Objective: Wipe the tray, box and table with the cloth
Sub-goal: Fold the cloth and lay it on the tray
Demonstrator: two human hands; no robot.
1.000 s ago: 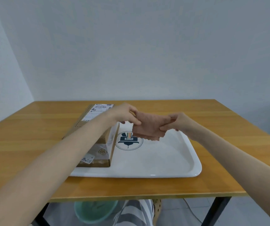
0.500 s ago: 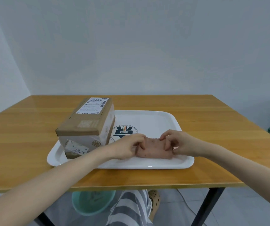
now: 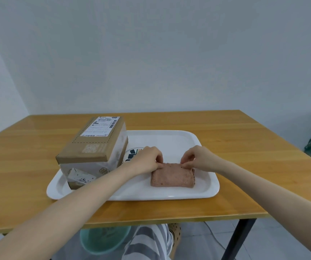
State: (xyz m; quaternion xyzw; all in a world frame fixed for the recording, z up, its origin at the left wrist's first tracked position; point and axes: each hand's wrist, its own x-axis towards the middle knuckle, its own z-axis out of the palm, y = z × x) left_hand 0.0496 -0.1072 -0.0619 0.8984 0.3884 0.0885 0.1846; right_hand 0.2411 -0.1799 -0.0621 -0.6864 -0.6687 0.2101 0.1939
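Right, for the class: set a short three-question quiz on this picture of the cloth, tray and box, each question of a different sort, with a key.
1. True or false: the box stands on the tray.
2. Where does the cloth lie? A on top of the box; B on the tray; C held up in the air.
3. Fill in: the left hand and the right hand each pinch a ____ corner of the cloth.
Key: 1 true; 2 B; 3 far.
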